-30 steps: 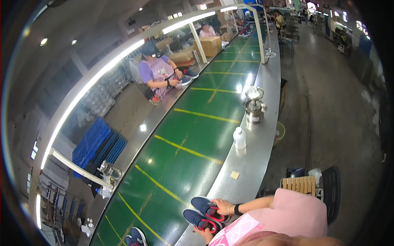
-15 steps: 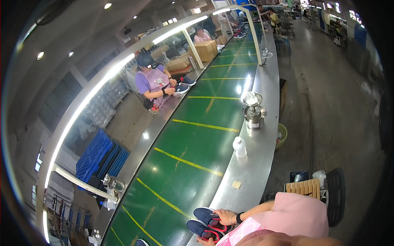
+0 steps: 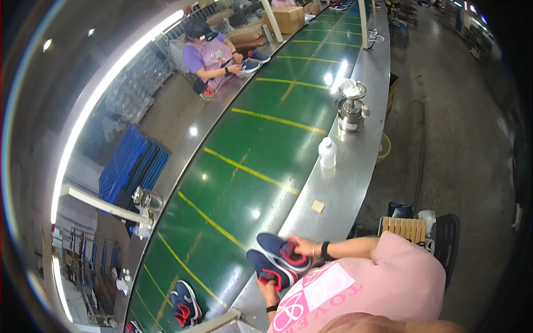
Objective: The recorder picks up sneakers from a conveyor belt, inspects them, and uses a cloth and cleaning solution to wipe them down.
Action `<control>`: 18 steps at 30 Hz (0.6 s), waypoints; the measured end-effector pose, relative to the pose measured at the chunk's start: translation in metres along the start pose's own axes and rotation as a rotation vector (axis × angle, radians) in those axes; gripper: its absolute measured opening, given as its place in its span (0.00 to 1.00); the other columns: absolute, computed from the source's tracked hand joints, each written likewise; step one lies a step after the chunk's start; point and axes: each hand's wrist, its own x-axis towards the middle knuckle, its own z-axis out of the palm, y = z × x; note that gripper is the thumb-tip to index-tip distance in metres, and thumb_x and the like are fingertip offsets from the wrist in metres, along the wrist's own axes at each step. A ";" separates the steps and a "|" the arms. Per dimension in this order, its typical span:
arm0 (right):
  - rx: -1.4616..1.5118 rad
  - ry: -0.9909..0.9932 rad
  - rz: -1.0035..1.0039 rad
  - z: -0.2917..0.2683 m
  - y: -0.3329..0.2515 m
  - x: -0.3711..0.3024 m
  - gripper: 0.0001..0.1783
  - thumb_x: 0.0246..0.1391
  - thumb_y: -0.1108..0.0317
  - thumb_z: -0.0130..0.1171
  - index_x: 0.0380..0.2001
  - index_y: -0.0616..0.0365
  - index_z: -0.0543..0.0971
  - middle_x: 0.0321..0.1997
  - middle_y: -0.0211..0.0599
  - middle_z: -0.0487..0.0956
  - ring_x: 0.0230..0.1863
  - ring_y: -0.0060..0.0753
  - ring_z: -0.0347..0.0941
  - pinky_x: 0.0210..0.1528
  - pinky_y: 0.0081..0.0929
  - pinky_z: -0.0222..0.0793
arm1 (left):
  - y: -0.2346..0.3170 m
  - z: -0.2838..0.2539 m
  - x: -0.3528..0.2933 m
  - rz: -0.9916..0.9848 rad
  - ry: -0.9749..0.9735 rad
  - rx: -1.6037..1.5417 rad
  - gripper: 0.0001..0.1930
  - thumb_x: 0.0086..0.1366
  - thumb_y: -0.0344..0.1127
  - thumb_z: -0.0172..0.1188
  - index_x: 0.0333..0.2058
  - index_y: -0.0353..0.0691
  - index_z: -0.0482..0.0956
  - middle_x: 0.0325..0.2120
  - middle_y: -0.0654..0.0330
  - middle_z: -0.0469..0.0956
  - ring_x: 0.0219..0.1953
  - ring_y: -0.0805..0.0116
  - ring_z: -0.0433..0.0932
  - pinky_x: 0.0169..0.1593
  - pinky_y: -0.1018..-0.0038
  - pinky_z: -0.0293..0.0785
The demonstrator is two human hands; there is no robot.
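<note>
Two navy sneakers with red linings and white soles are side by side in my hands over the steel ledge. My right hand [image 3: 302, 247] grips the farther sneaker [image 3: 270, 243] at its opening, with the fingertips partly hidden inside. At the heel end of the nearer sneaker [image 3: 257, 261], my left hand [image 3: 267, 288] is closed around the collar; some of its fingers are out of sight. The toes of both shoes point toward the green conveyor belt [image 3: 222, 194].
More navy sneakers [image 3: 186, 302] lie on the belt at lower left. Along the steel ledge [image 3: 347, 183] stand a white bottle [image 3: 327, 154] and a metal dispenser [image 3: 351, 116], with a yellowish pad [image 3: 318, 206] nearer me. Across the belt, a person [image 3: 214, 58] handles shoes. A slatted seat [image 3: 404, 226] is behind me.
The view has tilted downward, so my hands and the held sneakers appear higher. The sneakers on the belt at lower left show more fully. Both hands keep their hold.
</note>
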 end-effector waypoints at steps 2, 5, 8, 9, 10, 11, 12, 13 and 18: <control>0.352 -0.086 0.050 -0.009 -0.024 -0.011 0.38 0.43 0.78 0.52 0.63 0.55 0.62 0.53 0.37 0.74 0.52 0.30 0.70 0.53 0.24 0.68 | -0.019 -0.027 0.002 -0.160 -0.149 -0.210 0.38 0.47 0.19 0.50 0.62 0.35 0.59 0.50 0.56 0.71 0.49 0.63 0.74 0.50 0.71 0.73; 0.607 -0.185 0.104 -0.021 -0.062 -0.034 0.34 0.48 0.73 0.54 0.61 0.55 0.65 0.56 0.35 0.74 0.55 0.28 0.71 0.60 0.28 0.65 | 0.018 -0.017 -0.012 -0.153 -0.205 -0.564 0.32 0.54 0.21 0.45 0.62 0.36 0.60 0.55 0.55 0.70 0.55 0.59 0.72 0.56 0.66 0.71; 0.836 -0.298 0.239 -0.024 -0.091 -0.053 0.29 0.54 0.64 0.60 0.59 0.57 0.69 0.57 0.38 0.75 0.55 0.32 0.73 0.61 0.33 0.66 | 0.031 -0.010 -0.013 -0.118 -0.240 -0.773 0.29 0.60 0.26 0.44 0.62 0.37 0.60 0.60 0.52 0.66 0.61 0.56 0.67 0.62 0.62 0.67; 0.869 -0.371 0.143 -0.025 -0.077 -0.045 0.27 0.56 0.64 0.59 0.58 0.59 0.69 0.58 0.39 0.75 0.55 0.33 0.74 0.62 0.34 0.65 | 0.028 -0.010 -0.011 -0.176 -0.264 -0.853 0.27 0.63 0.28 0.45 0.62 0.37 0.59 0.60 0.53 0.66 0.62 0.57 0.66 0.62 0.62 0.67; 0.836 -0.350 0.134 -0.017 -0.081 -0.045 0.24 0.62 0.61 0.52 0.59 0.60 0.68 0.57 0.39 0.75 0.54 0.32 0.74 0.60 0.33 0.68 | 0.022 -0.012 -0.011 -0.221 -0.267 -0.945 0.26 0.65 0.30 0.45 0.62 0.36 0.59 0.60 0.53 0.66 0.62 0.57 0.66 0.62 0.61 0.67; 0.897 -0.371 0.139 -0.015 -0.085 -0.046 0.25 0.63 0.60 0.50 0.60 0.60 0.67 0.58 0.39 0.74 0.55 0.32 0.73 0.61 0.33 0.67 | 0.035 -0.007 -0.013 -0.269 -0.276 -0.962 0.24 0.67 0.32 0.45 0.62 0.37 0.60 0.60 0.54 0.66 0.61 0.57 0.67 0.61 0.62 0.68; 0.959 -0.392 0.136 -0.014 -0.086 -0.046 0.26 0.65 0.59 0.48 0.61 0.61 0.65 0.60 0.39 0.73 0.57 0.32 0.72 0.61 0.32 0.66 | 0.052 -0.003 -0.018 -0.311 -0.291 -0.977 0.23 0.69 0.34 0.45 0.62 0.37 0.60 0.59 0.55 0.67 0.60 0.57 0.68 0.61 0.62 0.68; 0.898 -0.388 0.145 -0.016 -0.074 -0.042 0.26 0.65 0.59 0.47 0.62 0.60 0.63 0.61 0.40 0.72 0.58 0.32 0.70 0.62 0.32 0.65 | 0.058 0.000 -0.023 -0.308 -0.263 -0.934 0.22 0.70 0.34 0.45 0.62 0.37 0.61 0.59 0.55 0.68 0.59 0.58 0.69 0.60 0.63 0.69; 1.075 -0.421 0.398 -0.011 -0.073 -0.045 0.25 0.66 0.62 0.46 0.63 0.59 0.62 0.62 0.39 0.70 0.59 0.31 0.69 0.64 0.30 0.63 | 0.055 0.001 -0.041 -0.312 -0.318 -0.944 0.23 0.70 0.37 0.48 0.61 0.36 0.62 0.57 0.54 0.69 0.56 0.59 0.72 0.59 0.64 0.70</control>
